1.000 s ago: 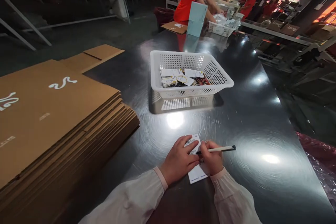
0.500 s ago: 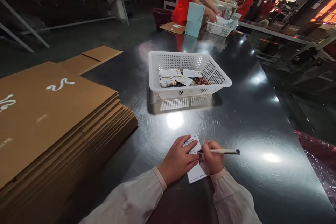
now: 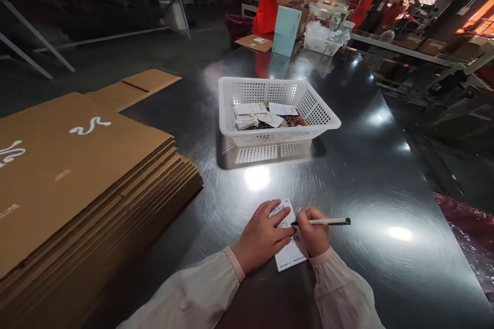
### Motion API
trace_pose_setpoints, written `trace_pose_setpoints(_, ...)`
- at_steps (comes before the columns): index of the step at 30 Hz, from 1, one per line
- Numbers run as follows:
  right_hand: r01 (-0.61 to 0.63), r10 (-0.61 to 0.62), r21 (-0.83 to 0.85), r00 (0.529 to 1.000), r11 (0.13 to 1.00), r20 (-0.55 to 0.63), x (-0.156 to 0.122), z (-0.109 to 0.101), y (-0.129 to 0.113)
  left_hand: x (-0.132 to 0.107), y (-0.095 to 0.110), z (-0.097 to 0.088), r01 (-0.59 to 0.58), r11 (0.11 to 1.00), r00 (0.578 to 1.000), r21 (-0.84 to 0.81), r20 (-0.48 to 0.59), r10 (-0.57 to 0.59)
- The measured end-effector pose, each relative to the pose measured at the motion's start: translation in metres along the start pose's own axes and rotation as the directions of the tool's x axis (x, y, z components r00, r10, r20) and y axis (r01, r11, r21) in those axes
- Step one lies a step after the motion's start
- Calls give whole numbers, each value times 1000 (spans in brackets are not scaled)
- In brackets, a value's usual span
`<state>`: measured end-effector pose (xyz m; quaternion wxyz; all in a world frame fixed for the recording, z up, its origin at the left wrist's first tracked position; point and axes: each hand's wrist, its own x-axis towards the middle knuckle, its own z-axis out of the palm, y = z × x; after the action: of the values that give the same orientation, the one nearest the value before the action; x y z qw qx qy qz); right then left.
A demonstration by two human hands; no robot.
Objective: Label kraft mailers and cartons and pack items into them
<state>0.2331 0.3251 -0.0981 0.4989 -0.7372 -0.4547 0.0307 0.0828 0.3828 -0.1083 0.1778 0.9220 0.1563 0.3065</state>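
A white card (image 3: 288, 258) with a printed barcode and some dark handwriting lies on the shiny metal table (image 3: 358, 175). My left hand (image 3: 263, 236) rests flat on its left side with the fingers spread, covering part of the print. In my right hand (image 3: 314, 231) is a white pen (image 3: 331, 221) with a black end, pinched between the fingers. The pen's dark tip meets the card near its middle, close to my left fingertips. Beyond the hands stands a white perforated basket (image 3: 280, 136) holding several tags, some with yellow string.
A tall stack of flat brown cardboard boxes (image 3: 127, 139) fills the left of the table. At the far end are a light blue box (image 3: 286, 31), another white basket (image 3: 322, 45) and a person in an orange shirt (image 3: 268, 2). Dark red plastic wrap (image 3: 469, 236) lies at the right edge.
More dark writing shows on the card beside my right hand. Both hands stay nearly in place. The far person's arms have risen away from the far basket.
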Motion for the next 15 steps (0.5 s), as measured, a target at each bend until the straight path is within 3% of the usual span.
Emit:
trace_pose_setpoints(7, -44, 43, -33, 998, 998, -36, 2, 2, 0, 1, 0, -1, 7, 1000, 1000, -3, 7, -7)
trace_pose_setpoints(15, -78, 78, -3, 997, 997, 11, 4, 1, 0, 0, 1, -1, 10, 1000, 1000, -2, 7, -10)
